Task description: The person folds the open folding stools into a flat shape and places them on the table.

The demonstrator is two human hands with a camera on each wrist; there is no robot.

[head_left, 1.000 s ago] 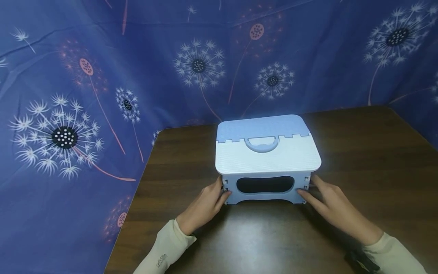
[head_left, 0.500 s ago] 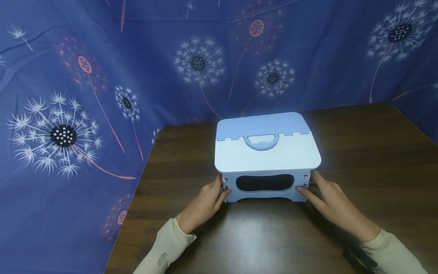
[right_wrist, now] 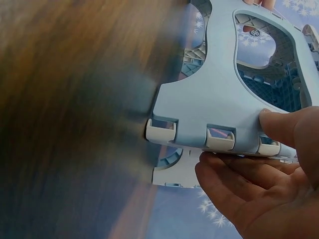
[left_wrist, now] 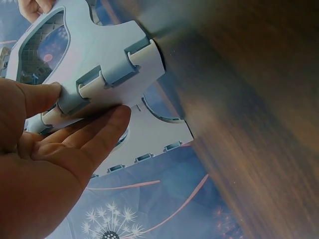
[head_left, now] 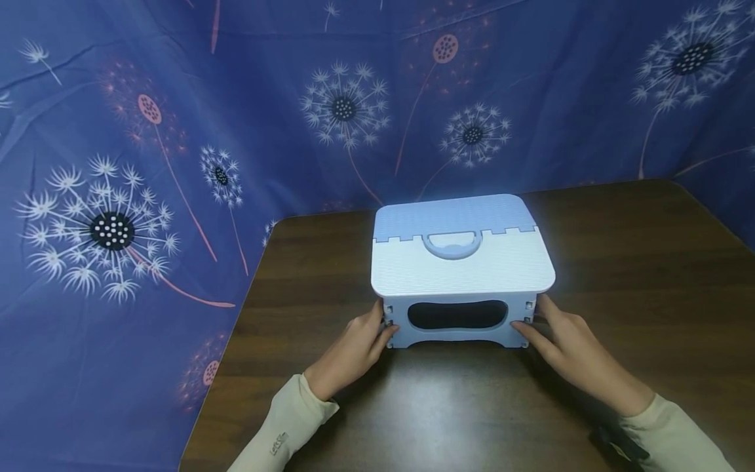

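A blue and white folding step stool stands unfolded on the wooden table, with a blue carry handle set flat in its top. My left hand grips the stool's front left leg corner, thumb on the front panel and fingers against the side. On the opposite corner my right hand holds on in the same manner. In the left wrist view the left thumb presses near the hinge tabs. The right wrist view has the right thumb on the blue front panel, beside its large oval opening.
Dark wood table surrounds the stool. Behind and to the left hangs a blue cloth printed with dandelions. A dark strap lies by the right sleeve.
The view has shifted very slightly. Both hands keep their hold on the stool, which stays in the same place.
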